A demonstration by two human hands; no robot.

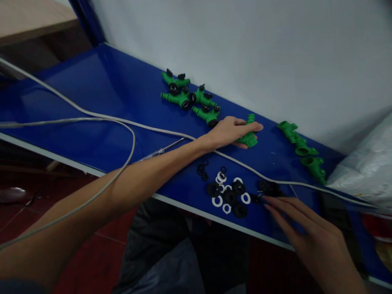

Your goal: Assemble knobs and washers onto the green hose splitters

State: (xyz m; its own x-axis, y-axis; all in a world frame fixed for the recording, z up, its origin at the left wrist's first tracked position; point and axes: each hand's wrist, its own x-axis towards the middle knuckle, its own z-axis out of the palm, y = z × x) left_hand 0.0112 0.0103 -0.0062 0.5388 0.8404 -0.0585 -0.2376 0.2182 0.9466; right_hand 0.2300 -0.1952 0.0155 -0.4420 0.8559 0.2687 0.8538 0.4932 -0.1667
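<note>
One blue counter (pixel 76 77), crossed lengthwise by a pale cord (pixel 153 128). Left hand (pixel 229 130) toward the far edge, grip closed around a green fitting (pixel 251 141). Right hand (pixel 312 228) over the near edge, toward the right end, with fingertips close together beside small black parts (pixel 269 188); cannot tell if holding any. Along the far edge, four knobbed green fittings (pixel 206 116) left of the held one, three bare green bodies (pixel 314 166) toward the right corner. By the near edge, loose black and white rings (pixel 238 188).

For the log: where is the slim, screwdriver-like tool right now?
In the head view, the slim tool lies left of centre on the blue table, between the pale cable and the left forearm.
</note>
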